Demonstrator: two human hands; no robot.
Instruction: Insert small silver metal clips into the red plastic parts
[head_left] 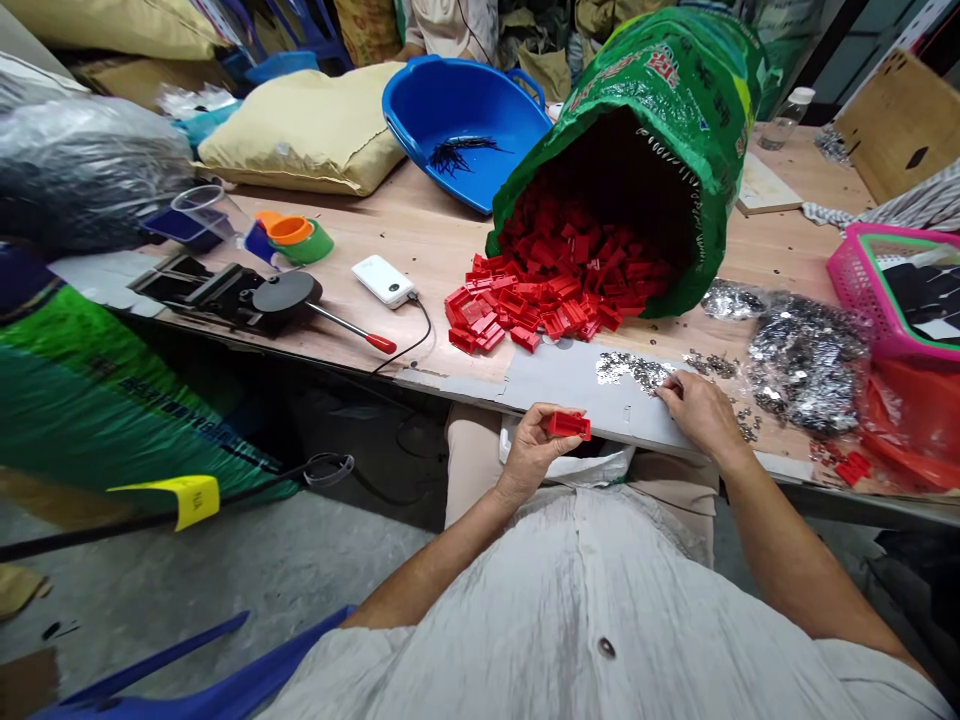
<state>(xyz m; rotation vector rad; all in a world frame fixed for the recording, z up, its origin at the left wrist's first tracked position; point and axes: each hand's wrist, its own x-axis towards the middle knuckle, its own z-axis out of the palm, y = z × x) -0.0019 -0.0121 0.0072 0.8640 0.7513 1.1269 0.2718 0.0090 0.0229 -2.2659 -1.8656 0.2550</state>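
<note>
My left hand is closed around a red plastic housing, a small open box shape, held over my lap in front of the table edge. My right hand rests at the pile of small shiny metal pieces on a grey board. Its thumb and forefinger are pinched together at the pile's right end; whatever lies between them is too small to make out. Behind the board, many more red housings spill from a green woven sack lying on its side.
Bags of metal parts and a pink basket stand to the right. A blue basin, a white power bank with a cable and a lever press are on the left. A white bag lies across my lap.
</note>
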